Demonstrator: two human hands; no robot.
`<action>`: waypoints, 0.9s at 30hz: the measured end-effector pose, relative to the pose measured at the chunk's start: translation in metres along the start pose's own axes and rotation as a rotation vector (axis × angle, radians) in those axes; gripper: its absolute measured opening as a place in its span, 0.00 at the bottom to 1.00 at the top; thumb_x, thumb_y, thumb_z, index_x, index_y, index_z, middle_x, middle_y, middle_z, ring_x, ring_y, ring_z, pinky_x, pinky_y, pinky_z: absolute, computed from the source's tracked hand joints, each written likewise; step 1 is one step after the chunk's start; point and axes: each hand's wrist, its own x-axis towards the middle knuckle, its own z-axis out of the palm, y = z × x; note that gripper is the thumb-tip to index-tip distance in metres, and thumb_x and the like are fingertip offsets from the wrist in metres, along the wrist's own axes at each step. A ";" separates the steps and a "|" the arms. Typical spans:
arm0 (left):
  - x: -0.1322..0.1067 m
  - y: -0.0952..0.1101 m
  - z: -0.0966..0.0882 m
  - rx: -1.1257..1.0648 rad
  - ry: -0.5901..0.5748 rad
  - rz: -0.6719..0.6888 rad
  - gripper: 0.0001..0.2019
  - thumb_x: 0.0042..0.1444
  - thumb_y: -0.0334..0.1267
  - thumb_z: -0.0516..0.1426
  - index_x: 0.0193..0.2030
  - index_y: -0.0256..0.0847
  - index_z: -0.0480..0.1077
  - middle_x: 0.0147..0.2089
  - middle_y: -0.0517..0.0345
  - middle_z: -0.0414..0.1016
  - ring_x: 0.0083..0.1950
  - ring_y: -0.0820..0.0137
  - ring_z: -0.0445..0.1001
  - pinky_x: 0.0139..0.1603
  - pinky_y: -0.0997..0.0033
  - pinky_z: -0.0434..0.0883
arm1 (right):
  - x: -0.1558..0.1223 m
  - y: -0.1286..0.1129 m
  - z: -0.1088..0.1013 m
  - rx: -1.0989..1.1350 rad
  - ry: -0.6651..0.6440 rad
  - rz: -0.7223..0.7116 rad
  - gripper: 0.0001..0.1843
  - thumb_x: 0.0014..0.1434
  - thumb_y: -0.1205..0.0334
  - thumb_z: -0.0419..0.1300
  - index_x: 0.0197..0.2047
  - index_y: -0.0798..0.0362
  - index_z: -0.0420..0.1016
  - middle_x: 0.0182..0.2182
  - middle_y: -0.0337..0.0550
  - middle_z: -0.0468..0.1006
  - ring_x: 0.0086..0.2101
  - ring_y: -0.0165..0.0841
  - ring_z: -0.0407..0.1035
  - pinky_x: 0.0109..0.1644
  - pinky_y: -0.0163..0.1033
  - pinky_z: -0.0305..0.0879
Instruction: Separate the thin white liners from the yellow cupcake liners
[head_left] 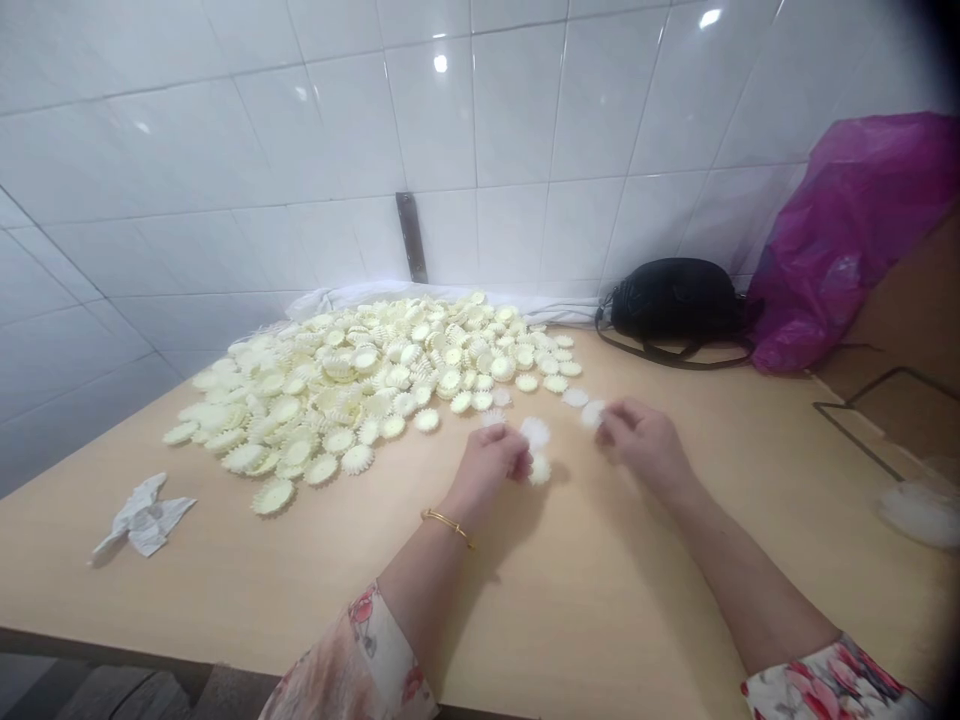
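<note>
My left hand (491, 455) is closed, its fingers curled, with a pale yellow scalloped disc (539, 469) at the fingertips. Just above that disc is a thin white scalloped disc (535, 432). To the right, my right hand (643, 437) pinches a thin white disc (592, 414) between thumb and fingers. Another white disc (575, 398) lies flat on the table a little beyond it. Left of and beyond both hands spreads a large heap of pale yellow scalloped discs (360, 370). The fingers partly hide what they hold.
The wooden table (262, 590) meets a white tiled wall (517, 110). A crumpled white tissue (145, 515) lies at left. Behind the heap is white cloth (360, 293). At right are a black bag (675, 298), a magenta plastic bag (840, 240) and a bent metal rod (855, 438).
</note>
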 end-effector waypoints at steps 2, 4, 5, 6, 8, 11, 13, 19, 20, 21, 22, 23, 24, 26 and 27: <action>0.000 0.001 0.000 0.000 0.019 0.006 0.06 0.43 0.36 0.58 0.22 0.36 0.65 0.20 0.58 0.69 0.20 0.76 0.66 0.23 0.75 0.64 | 0.005 0.006 -0.006 -0.117 0.081 -0.075 0.08 0.52 0.59 0.52 0.24 0.52 0.66 0.18 0.40 0.70 0.20 0.31 0.63 0.24 0.36 0.59; -0.001 0.000 0.001 0.022 0.028 0.005 0.07 0.43 0.36 0.58 0.22 0.36 0.66 0.21 0.58 0.69 0.20 0.76 0.66 0.23 0.75 0.63 | 0.007 0.011 -0.010 -0.293 0.125 -0.247 0.09 0.54 0.60 0.50 0.26 0.52 0.68 0.22 0.42 0.71 0.24 0.33 0.64 0.29 0.37 0.59; -0.001 0.000 0.002 0.040 0.031 0.003 0.07 0.43 0.37 0.58 0.22 0.36 0.66 0.21 0.58 0.69 0.20 0.76 0.66 0.22 0.75 0.63 | 0.007 0.012 -0.011 -0.377 0.110 -0.333 0.10 0.55 0.61 0.49 0.27 0.53 0.69 0.24 0.43 0.72 0.26 0.34 0.65 0.31 0.38 0.59; -0.001 -0.001 0.003 0.064 0.032 0.004 0.07 0.43 0.37 0.58 0.22 0.36 0.66 0.20 0.58 0.69 0.20 0.76 0.65 0.22 0.75 0.62 | 0.007 0.014 -0.010 -0.446 0.060 -0.403 0.11 0.55 0.62 0.49 0.28 0.53 0.69 0.26 0.44 0.72 0.28 0.34 0.65 0.33 0.39 0.59; 0.000 -0.003 0.004 0.123 0.030 0.018 0.08 0.43 0.37 0.58 0.21 0.36 0.66 0.20 0.58 0.68 0.18 0.77 0.64 0.20 0.76 0.60 | 0.004 0.016 -0.007 -0.516 -0.110 -0.462 0.11 0.56 0.62 0.49 0.28 0.53 0.70 0.28 0.44 0.72 0.30 0.35 0.65 0.35 0.39 0.59; 0.001 -0.004 0.005 0.197 0.030 0.048 0.08 0.44 0.38 0.57 0.21 0.36 0.65 0.19 0.59 0.67 0.17 0.78 0.60 0.17 0.77 0.55 | 0.000 0.015 0.000 -0.439 -0.236 -0.413 0.10 0.57 0.61 0.51 0.29 0.52 0.70 0.29 0.42 0.72 0.31 0.34 0.66 0.36 0.38 0.60; 0.001 -0.005 0.005 0.223 0.037 0.056 0.08 0.44 0.38 0.56 0.21 0.36 0.65 0.19 0.59 0.67 0.16 0.78 0.59 0.17 0.77 0.54 | -0.003 0.011 0.004 -0.326 -0.162 -0.383 0.11 0.59 0.60 0.50 0.31 0.52 0.70 0.30 0.43 0.73 0.33 0.34 0.67 0.38 0.38 0.62; 0.002 -0.011 0.011 0.290 0.027 0.109 0.08 0.46 0.35 0.54 0.19 0.36 0.65 0.17 0.61 0.64 0.19 0.77 0.59 0.21 0.75 0.56 | -0.020 0.000 0.019 -0.283 -0.203 -0.598 0.20 0.63 0.58 0.44 0.56 0.50 0.63 0.53 0.48 0.68 0.53 0.38 0.61 0.54 0.44 0.58; 0.003 -0.013 0.013 0.299 0.006 0.128 0.07 0.46 0.33 0.54 0.19 0.36 0.65 0.18 0.61 0.64 0.20 0.77 0.60 0.23 0.75 0.57 | -0.022 0.003 0.022 -0.348 -0.267 -0.640 0.21 0.64 0.57 0.44 0.58 0.49 0.61 0.56 0.47 0.65 0.56 0.38 0.57 0.57 0.46 0.55; 0.003 -0.015 0.014 0.316 -0.007 0.150 0.07 0.46 0.32 0.53 0.20 0.36 0.65 0.19 0.60 0.65 0.22 0.76 0.61 0.24 0.75 0.58 | -0.024 0.007 0.025 -0.424 -0.324 -0.666 0.22 0.64 0.57 0.43 0.59 0.49 0.61 0.58 0.47 0.63 0.58 0.39 0.54 0.59 0.48 0.52; 0.003 -0.016 0.015 0.348 -0.001 0.175 0.06 0.46 0.31 0.52 0.22 0.36 0.67 0.20 0.60 0.66 0.23 0.75 0.62 0.26 0.74 0.59 | -0.024 0.013 0.027 -0.500 -0.363 -0.673 0.22 0.64 0.56 0.43 0.59 0.49 0.61 0.59 0.47 0.62 0.59 0.40 0.52 0.60 0.50 0.51; 0.004 -0.018 0.015 0.397 0.027 0.202 0.05 0.47 0.31 0.52 0.24 0.36 0.68 0.22 0.59 0.67 0.25 0.74 0.63 0.27 0.73 0.60 | -0.024 0.020 0.029 -0.572 -0.379 -0.660 0.23 0.64 0.56 0.42 0.59 0.50 0.62 0.59 0.47 0.62 0.60 0.41 0.51 0.60 0.52 0.50; 0.003 -0.019 0.016 0.455 0.073 0.232 0.06 0.48 0.32 0.52 0.27 0.36 0.69 0.24 0.58 0.68 0.26 0.73 0.64 0.28 0.72 0.60 | -0.022 0.027 0.030 -0.636 -0.379 -0.642 0.23 0.64 0.55 0.41 0.59 0.50 0.63 0.59 0.48 0.61 0.60 0.42 0.50 0.59 0.54 0.51; 0.001 -0.021 0.016 0.574 0.169 0.294 0.07 0.51 0.34 0.50 0.30 0.36 0.69 0.27 0.56 0.69 0.28 0.71 0.64 0.31 0.71 0.60 | -0.018 0.038 0.029 -0.730 -0.346 -0.599 0.24 0.64 0.54 0.40 0.58 0.51 0.64 0.59 0.49 0.61 0.60 0.44 0.50 0.58 0.55 0.51; -0.001 -0.022 0.017 0.613 0.196 0.316 0.08 0.52 0.34 0.49 0.31 0.37 0.69 0.28 0.56 0.69 0.29 0.71 0.65 0.32 0.70 0.60 | -0.015 0.043 0.027 -0.756 -0.322 -0.585 0.24 0.64 0.54 0.40 0.58 0.51 0.64 0.59 0.49 0.61 0.59 0.44 0.51 0.58 0.55 0.52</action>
